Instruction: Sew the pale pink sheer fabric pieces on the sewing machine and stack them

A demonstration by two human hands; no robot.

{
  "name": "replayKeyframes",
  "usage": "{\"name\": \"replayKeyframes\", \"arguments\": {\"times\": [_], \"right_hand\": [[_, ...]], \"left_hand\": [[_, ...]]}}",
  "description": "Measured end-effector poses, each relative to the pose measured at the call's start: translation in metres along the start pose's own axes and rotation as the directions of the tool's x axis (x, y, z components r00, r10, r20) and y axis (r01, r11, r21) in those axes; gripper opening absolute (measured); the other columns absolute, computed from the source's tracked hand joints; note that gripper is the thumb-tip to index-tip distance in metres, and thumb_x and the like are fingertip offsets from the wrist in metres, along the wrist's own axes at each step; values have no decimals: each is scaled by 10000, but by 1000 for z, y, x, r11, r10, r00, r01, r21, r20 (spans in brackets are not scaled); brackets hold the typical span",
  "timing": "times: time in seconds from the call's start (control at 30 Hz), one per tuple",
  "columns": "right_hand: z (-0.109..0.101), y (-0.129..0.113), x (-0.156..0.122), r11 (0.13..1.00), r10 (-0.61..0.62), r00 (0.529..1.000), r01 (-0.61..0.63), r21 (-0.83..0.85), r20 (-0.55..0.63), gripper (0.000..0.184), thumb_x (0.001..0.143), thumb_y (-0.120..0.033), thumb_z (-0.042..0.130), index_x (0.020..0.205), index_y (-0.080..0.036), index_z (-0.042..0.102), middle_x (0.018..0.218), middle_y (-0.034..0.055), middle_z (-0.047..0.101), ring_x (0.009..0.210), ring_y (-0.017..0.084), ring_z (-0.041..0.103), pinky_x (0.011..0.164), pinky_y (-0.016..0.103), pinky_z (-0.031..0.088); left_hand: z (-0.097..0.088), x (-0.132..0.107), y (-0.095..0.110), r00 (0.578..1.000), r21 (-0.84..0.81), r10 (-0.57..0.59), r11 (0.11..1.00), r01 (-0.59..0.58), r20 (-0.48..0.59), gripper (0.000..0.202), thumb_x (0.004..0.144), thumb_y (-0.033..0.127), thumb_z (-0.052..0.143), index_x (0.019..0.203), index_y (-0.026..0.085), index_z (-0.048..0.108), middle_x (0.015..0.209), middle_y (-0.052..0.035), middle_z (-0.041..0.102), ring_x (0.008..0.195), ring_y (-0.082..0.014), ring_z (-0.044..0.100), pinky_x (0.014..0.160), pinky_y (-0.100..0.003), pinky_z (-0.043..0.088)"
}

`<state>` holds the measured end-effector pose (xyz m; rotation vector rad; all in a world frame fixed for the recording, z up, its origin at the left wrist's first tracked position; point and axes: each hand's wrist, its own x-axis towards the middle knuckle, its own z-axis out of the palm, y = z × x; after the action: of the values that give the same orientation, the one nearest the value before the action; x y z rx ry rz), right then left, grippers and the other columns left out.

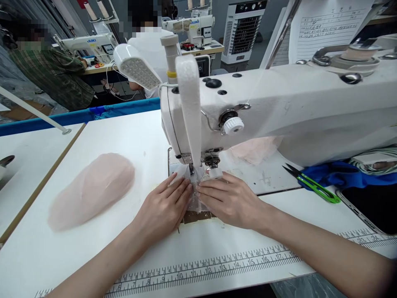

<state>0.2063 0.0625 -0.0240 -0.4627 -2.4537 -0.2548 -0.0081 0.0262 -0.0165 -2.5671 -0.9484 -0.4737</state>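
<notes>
My left hand (164,207) lies flat on the white table, fingers stretched toward the needle of the white sewing machine (279,107). My right hand (229,198) lies flat opposite it, fingertips nearly meeting the left ones. Between and under the fingertips is a small piece of sheer, near-transparent fabric (195,198), pressed down just in front of the presser foot (192,169). A white strip of tape (190,116) hangs down the front of the machine head.
A pile of pale pink sheer fabric (93,190) lies to the left. Green thread snips (313,186) and blue cloth (341,176) sit on the right. A ruler scale (201,271) runs along the table's front edge. Two people sit at other machines behind.
</notes>
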Motion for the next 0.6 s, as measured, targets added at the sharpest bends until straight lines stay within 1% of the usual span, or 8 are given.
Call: {"name": "replayKeyframes", "arguments": {"times": [0.2,0.33,0.43,0.6], "right_hand": [[4,2,1,1000,14,1000,-14,8,-16,219,894,-81,522,886,-167,723,923,22,755,913,147,680,975,338,472],[7,3,2,1000,22,999,-22,7,-27,196,885,-85,542,892,-161,722,920,23,756,912,148,680,979,340,464],[6,3,3,1000,3,1000,-4,-7,-30,193,889,-83,539,893,-149,721,919,25,755,914,147,679,986,341,458],[3,2,3,1000,-11,1000,10,-26,-26,207,897,-84,523,869,-148,718,915,21,755,897,145,677,1004,351,450]], "left_hand": [[4,-1,-7,1000,-2,1,1000,-1,20,299,919,138,472,1133,36,655,1140,-138,695,1099,-258,643,1027,-449,494],[6,-1,-9,999,3,-30,1000,30,33,315,926,132,450,1164,55,641,1171,-138,681,1132,-254,625,1055,-466,462],[4,-2,-4,999,-7,-33,999,33,24,314,916,121,466,1176,71,636,1192,-130,671,1141,-256,618,1073,-485,437],[2,-4,7,1000,-2,-12,1000,12,-1,303,882,67,486,1132,45,656,1140,-137,695,1085,-260,649,1058,-464,455]]}}
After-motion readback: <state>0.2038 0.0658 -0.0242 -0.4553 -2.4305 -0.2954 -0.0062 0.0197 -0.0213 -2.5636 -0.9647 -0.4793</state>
